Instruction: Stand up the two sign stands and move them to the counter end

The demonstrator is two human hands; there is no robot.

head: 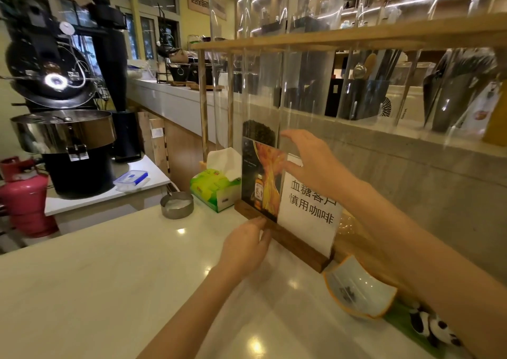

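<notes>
Two sign stands stand upright side by side on the white counter (115, 271), close to the concrete wall. The far one is a dark poster sign (259, 177) with a bottle picture in a wooden base. The near one is a white sign (310, 216) with black characters on a wooden base (299, 249). My left hand (247, 246) touches the wooden bases low down where the two stands meet. My right hand (315, 161) rests with spread fingers on the white sign's top edge.
A green tissue box (214, 191) and a small metal cup (177, 205) sit just beyond the stands. A white and orange dish (359, 287) and a panda figure (433, 328) lie nearer. A wooden rack with clear tubes (274, 84) rises behind. A coffee roaster (63, 128) stands left.
</notes>
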